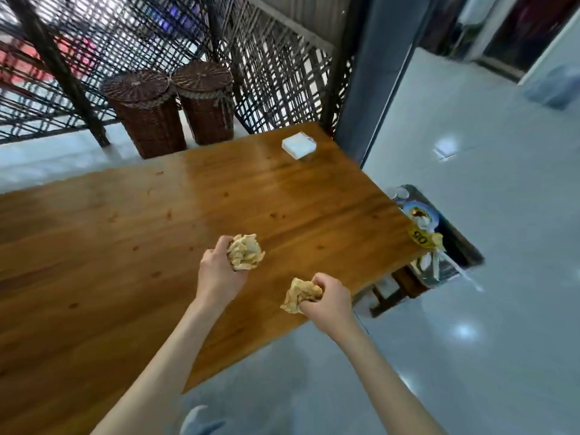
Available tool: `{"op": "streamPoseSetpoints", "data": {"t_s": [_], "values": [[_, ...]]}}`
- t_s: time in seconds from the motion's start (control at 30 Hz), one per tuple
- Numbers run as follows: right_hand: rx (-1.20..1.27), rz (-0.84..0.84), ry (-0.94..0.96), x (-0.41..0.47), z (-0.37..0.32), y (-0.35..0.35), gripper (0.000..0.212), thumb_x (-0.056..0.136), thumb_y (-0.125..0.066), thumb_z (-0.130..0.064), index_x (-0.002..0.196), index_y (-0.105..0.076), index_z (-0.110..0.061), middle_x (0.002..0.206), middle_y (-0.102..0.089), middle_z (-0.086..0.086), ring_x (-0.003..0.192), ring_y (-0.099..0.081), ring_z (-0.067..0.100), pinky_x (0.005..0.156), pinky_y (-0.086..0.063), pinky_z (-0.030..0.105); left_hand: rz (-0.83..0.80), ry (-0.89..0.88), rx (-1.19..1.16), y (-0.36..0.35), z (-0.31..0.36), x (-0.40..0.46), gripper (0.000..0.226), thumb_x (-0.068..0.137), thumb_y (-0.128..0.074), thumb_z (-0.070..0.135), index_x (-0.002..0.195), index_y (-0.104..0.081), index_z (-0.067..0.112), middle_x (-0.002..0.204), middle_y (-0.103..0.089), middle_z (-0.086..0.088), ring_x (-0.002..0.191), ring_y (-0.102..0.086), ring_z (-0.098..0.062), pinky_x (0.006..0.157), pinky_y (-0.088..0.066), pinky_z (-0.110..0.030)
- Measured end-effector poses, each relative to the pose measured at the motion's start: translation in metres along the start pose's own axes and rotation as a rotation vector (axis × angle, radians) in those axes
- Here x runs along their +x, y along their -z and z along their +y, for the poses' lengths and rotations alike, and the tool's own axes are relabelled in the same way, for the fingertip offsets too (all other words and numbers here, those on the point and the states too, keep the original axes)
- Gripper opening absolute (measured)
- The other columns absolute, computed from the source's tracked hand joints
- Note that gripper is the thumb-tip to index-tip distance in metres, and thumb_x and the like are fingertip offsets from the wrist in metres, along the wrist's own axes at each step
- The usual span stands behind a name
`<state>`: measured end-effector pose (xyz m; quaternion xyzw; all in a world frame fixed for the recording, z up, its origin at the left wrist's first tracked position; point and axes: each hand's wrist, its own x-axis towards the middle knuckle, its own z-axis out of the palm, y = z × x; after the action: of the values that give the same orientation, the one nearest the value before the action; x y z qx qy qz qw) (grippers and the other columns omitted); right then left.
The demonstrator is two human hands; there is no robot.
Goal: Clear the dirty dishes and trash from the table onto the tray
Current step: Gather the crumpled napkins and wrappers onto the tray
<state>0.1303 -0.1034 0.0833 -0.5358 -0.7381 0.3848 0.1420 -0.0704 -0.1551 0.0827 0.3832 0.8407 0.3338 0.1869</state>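
My left hand point(218, 271) grips a crumpled ball of stained tissue point(245, 252) just above the wooden table point(125, 262). My right hand point(329, 301) grips a second crumpled tissue wad point(299, 295) near the table's right edge. Beyond the table's right corner, lower down, stands a dark tray point(461, 243). It holds a dirty plate point(419, 215), a cup, a yellow number tag point(419, 238) and some clear wrapping.
A white napkin holder point(298, 145) sits at the table's far right corner. Two lidded wicker baskets point(169, 108) stand on the floor behind the table, before a lattice screen. Small crumbs and stains dot the tabletop. Glossy tiled floor lies to the right.
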Motion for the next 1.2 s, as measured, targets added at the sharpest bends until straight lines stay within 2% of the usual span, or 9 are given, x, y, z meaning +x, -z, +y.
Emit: {"op": "streamPoseSetpoints", "data": {"t_s": [0.17,0.3,0.4,0.5,0.63,0.77,0.97,1.07,1.2], "values": [[0.027,0.094,-0.029,0.008,0.058,0.071,0.025,0.065,-0.07,-0.016,0.062,-0.046,-0.017,0.057,-0.045,-0.006,0.053,-0.039,0.007,0.045,-0.028,0.019,-0.083,-0.044,-0.053,-0.068,0.066,-0.014,0.05,0.076,-0.074,0.017,0.119,-0.05,0.025,0.098,-0.054,-0.006,0.083,-0.047,-0.016,0.064,-0.037,-0.024],[0.045,0.155,-0.057,0.023,0.098,0.124,0.025,0.065,-0.071,-0.016,0.065,-0.046,-0.014,0.061,-0.047,-0.003,0.058,-0.041,0.012,0.052,-0.032,0.029,-0.105,-0.092,-0.084,-0.12,0.114,-0.012,0.048,0.076,-0.073,0.016,0.118,-0.051,0.024,0.096,-0.054,-0.005,0.083,-0.046,-0.014,0.061,-0.034,-0.021],[0.038,0.183,-0.074,0.042,0.127,0.167,0.026,0.065,-0.072,-0.015,0.065,-0.046,-0.014,0.059,-0.046,-0.005,0.055,-0.039,0.01,0.049,-0.03,0.023,-0.124,-0.123,-0.111,-0.163,0.154,-0.004,0.05,0.075,-0.074,0.015,0.119,-0.051,0.023,0.097,-0.053,-0.003,0.085,-0.046,-0.013,0.058,-0.032,-0.014],[0.046,0.237,-0.095,0.072,0.153,0.209,0.027,0.062,-0.07,-0.01,0.063,-0.044,-0.016,0.058,-0.042,-0.006,0.053,-0.035,0.009,0.045,-0.028,0.017,-0.152,-0.138,-0.143,-0.208,0.193,0.011,0.049,0.074,-0.074,0.013,0.116,-0.051,0.025,0.095,-0.056,-0.004,0.086,-0.049,-0.016,0.06,-0.035,-0.02],[0.046,0.233,-0.123,0.112,0.183,0.258,0.031,0.062,-0.069,-0.007,0.06,-0.04,-0.018,0.056,-0.039,-0.007,0.051,-0.033,0.008,0.043,-0.029,0.015,-0.169,-0.108,-0.16,-0.257,0.24,0.03,0.048,0.074,-0.074,0.013,0.115,-0.052,0.026,0.097,-0.057,-0.006,0.087,-0.048,-0.016,0.062,-0.036,-0.023],[0.067,0.229,-0.123,0.153,0.216,0.309,0.024,0.063,-0.069,-0.008,0.062,-0.046,-0.015,0.056,-0.043,-0.005,0.052,-0.037,0.01,0.048,-0.03,0.021,-0.185,-0.145,-0.149,-0.303,0.294,0.054,0.051,0.074,-0.075,0.014,0.118,-0.051,0.023,0.1,-0.058,-0.006,0.088,-0.046,-0.014,0.059,-0.034,-0.018],[0.084,0.225,-0.156,0.196,0.272,0.368,0.018,0.065,-0.07,-0.009,0.067,-0.053,-0.014,0.058,-0.052,-0.007,0.051,-0.045,0.004,0.042,-0.036,0.009,-0.192,-0.213,-0.093,-0.361,0.357,0.071,0.046,0.075,-0.074,0.013,0.116,-0.052,0.02,0.099,-0.059,-0.004,0.089,-0.046,-0.013,0.06,-0.033,-0.017],[0.098,0.215,-0.156,0.219,0.302,0.399,0.025,0.063,-0.072,-0.009,0.061,-0.049,-0.018,0.052,-0.048,-0.009,0.047,-0.046,-0.001,0.042,-0.035,0.008,-0.182,-0.222,-0.084,-0.391,0.382,0.07,0.045,0.076,-0.075,0.014,0.115,-0.053,0.02,0.095,-0.057,-0.003,0.087,-0.047,-0.014,0.061,-0.032,-0.016],[0.111,0.149,-0.166,0.251,0.346,0.436,0.024,0.062,-0.069,-0.01,0.06,-0.046,-0.018,0.051,-0.045,-0.009,0.041,-0.04,0.001,0.039,-0.032,0.01,-0.149,-0.162,-0.053,-0.437,0.413,0.067,0.048,0.075,-0.074,0.014,0.116,-0.052,0.022,0.095,-0.054,-0.002,0.087,-0.046,-0.013,0.062,-0.031,-0.014]]}}
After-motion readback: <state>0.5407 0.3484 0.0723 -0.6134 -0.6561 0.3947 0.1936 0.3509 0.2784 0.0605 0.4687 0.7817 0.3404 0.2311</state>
